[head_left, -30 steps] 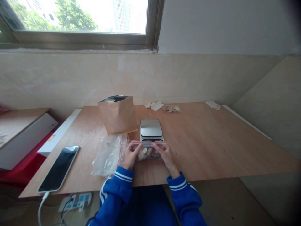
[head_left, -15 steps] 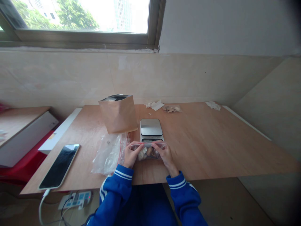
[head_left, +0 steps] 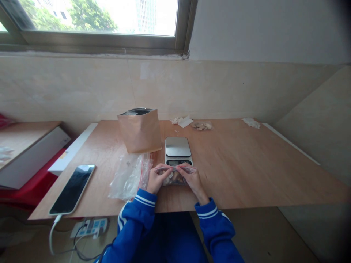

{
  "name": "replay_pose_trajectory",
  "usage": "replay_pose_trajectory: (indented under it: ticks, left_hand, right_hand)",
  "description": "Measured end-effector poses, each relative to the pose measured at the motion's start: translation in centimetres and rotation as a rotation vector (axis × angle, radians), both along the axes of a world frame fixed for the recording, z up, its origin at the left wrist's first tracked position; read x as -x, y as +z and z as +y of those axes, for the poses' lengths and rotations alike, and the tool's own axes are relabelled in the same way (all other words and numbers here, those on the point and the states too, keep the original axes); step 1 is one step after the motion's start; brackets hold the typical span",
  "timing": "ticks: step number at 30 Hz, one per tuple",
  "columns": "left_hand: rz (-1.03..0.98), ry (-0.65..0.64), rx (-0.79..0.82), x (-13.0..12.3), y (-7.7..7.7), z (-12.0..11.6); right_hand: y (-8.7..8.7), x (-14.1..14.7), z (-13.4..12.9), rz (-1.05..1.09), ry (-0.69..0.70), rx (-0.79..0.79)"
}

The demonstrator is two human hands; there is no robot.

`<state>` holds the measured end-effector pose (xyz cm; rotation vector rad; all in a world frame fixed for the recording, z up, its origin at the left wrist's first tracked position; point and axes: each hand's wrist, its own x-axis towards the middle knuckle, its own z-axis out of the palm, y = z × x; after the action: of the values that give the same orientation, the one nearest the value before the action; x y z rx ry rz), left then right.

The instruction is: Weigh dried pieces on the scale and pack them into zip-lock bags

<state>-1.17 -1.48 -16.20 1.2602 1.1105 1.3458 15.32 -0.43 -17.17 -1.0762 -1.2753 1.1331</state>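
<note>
A small clear zip bag (head_left: 177, 179) with brown and whitish pieces inside lies at the table's front, its red-edged top toward the scale. My left hand (head_left: 158, 178) pinches the bag's zip edge near the middle. Close beside it, my right hand (head_left: 192, 179) pinches the same edge, thumbs almost meeting. Just beyond the bag stands a kitchen scale (head_left: 178, 147) with a bare metal plate; its display is partly visible. To the left of my left hand lie several clear zip bags (head_left: 128, 179) with red edges, flat and overlapping.
An upright brown paper pouch (head_left: 141, 131) stands open-topped behind the clear bags. A phone (head_left: 72, 190) lies at left, its charging cable running over the edge to a power strip (head_left: 90, 227). Near the wall are white scraps (head_left: 185, 121) and another filled bag (head_left: 202, 126).
My left thumb has slid right along the zip edge, so my thumbs are closer together. The whole view has shifted slightly, showing more of the scale's display.
</note>
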Motion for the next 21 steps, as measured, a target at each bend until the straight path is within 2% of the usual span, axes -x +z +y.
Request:
replay_pose_trajectory:
  ticks: [4, 8, 18, 21]
  left_hand:
    - [-0.01, 0.04, 0.024, -0.09, 0.46, -0.22]
    - [-0.013, -0.01, -0.001, -0.25, 0.54, -0.35]
    - [-0.012, 0.007, -0.024, -0.44, 0.23, -0.23]
    - [0.003, 0.051, 0.0, -0.25, 0.24, -0.18]
  right_hand:
    - [0.06, 0.26, -0.01, -0.011, 0.011, 0.009]
    - [0.08, 0.48, -0.07, -0.045, 0.058, -0.042]
    - [-0.44, 0.87, -0.01, -0.113, -0.003, -0.14]
    - [-0.65, 1.02, -0.06, -0.098, -0.055, -0.138]
